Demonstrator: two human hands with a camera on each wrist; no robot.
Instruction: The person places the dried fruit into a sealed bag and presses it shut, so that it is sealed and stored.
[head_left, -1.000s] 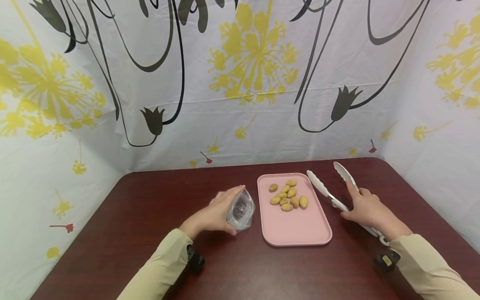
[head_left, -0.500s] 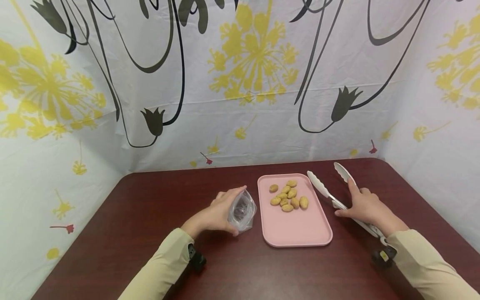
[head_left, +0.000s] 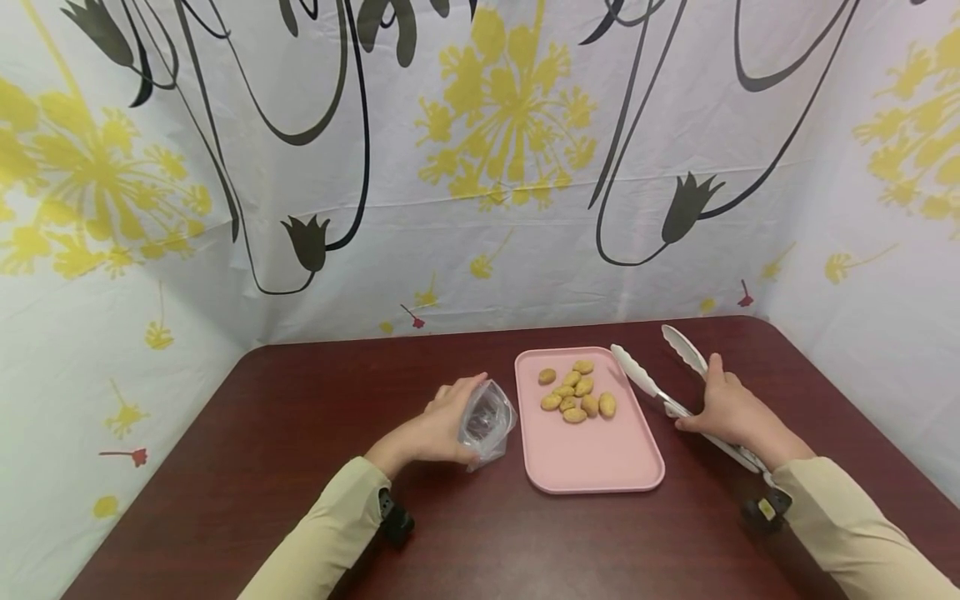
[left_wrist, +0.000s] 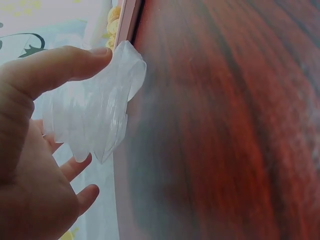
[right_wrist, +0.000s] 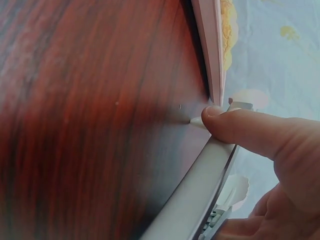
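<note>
Head view: my left hand (head_left: 435,422) has the clear plastic bag (head_left: 487,421) between thumb and fingers, on the dark red-brown table (head_left: 262,458); its mouth gapes up and toward the pink tray (head_left: 592,462). I judge the spread of thumb and fingers is what props that mouth apart. The tray sits between my hands, within easy reach of both, I'd say. Eleven or so yellowish oval pieces (head_left: 584,386) lie clustered on its far half, nearer half bare. My right hand (head_left: 738,417) grips the tongs (head_left: 678,408), right of the tray, white scalloped ends pointing away from me and spread apart, one just beside the tray's far right corner. Probably held thumb to one arm, fingers to the other, so a squeeze could close them. Patterned cloth (head_left: 510,275) behind, flowers printed, no words. Dark device (head_left: 768,510) under my right cuff carries a yellowish patch; any lettering too small to read. Left wrist view: thumb along the near side of the crinkled bag, fingertips showing past its other side; a light pinch, seemingly, to avoid crushing it. Film plain, no label seen. Right wrist view: thumb lies on the pale tong handle, fingers partly hidden behind; no brand legible on handle or metal. Tray edge and a few pieces show beyond.
</note>
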